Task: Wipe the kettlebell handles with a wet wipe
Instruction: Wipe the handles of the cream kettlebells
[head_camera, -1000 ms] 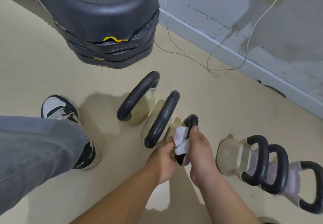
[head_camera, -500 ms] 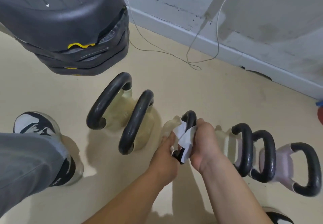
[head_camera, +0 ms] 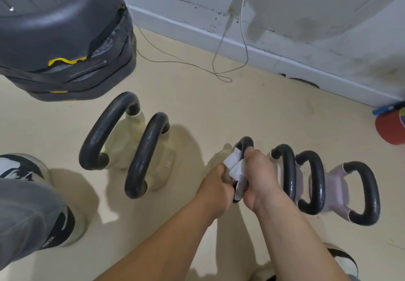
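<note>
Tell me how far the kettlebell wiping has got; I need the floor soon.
Nothing shows as finished. In hand: both the left hand and right hand press the wet wipe around the third handle. Five other handles, like the far-left handle, are untouched now.

Soft, even indoor light leaves the beige floor bright, with blurred shadows spreading left of and toward the viewer from the kettlebells and shoe. Faint sheen marks the black handles. The wide lens bends the baseboard and stretches edges; detail is slightly soft throughout.
</note>
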The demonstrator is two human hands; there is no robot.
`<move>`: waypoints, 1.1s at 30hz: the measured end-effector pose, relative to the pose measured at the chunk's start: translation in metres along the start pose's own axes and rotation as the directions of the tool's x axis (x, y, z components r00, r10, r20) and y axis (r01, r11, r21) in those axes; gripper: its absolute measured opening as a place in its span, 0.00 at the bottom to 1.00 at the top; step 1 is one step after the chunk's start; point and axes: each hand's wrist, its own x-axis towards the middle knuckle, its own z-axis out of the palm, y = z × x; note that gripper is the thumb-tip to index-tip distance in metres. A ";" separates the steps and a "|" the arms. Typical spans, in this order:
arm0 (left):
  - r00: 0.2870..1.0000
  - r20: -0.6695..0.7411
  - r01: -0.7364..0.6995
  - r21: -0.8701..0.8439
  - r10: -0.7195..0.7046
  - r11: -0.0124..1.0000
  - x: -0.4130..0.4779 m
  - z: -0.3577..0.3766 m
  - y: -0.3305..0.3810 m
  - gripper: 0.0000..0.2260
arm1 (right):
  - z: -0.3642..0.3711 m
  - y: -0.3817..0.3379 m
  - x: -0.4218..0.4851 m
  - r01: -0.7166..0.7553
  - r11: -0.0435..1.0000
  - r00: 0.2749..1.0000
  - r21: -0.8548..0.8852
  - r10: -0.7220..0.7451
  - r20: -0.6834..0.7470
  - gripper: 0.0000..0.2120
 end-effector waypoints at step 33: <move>0.994 -0.105 -0.037 -0.634 -0.038 0.773 -0.151 -0.195 0.035 0.20 | 0.092 0.048 -0.099 0.211 0.906 0.925 -0.368 -0.064 0.374 0.19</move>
